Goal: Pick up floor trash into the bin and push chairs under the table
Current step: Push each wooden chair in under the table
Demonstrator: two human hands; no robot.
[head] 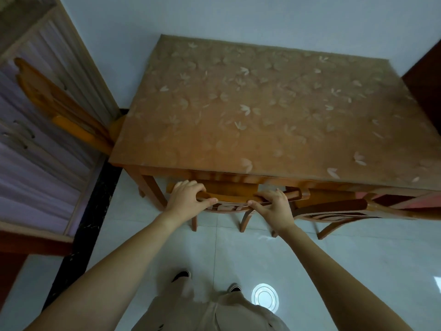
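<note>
2 hands clamped on top rail of wooden chair [232, 201]: left hand [188, 199] at left end, right hand [274, 206] at right end. Chair seat tucked under surface [250, 111]. 2nd chair [338, 209] just beside, on right.

Pale wall [262, 15] at back. Glossy white tile floor [358, 271] w/ round lamp glare [265, 299]. Left: wood window frame [78, 51], lilac curtain [35, 163], black strip [95, 211] along floor. Dark brown panel [427, 87] far right.
</note>
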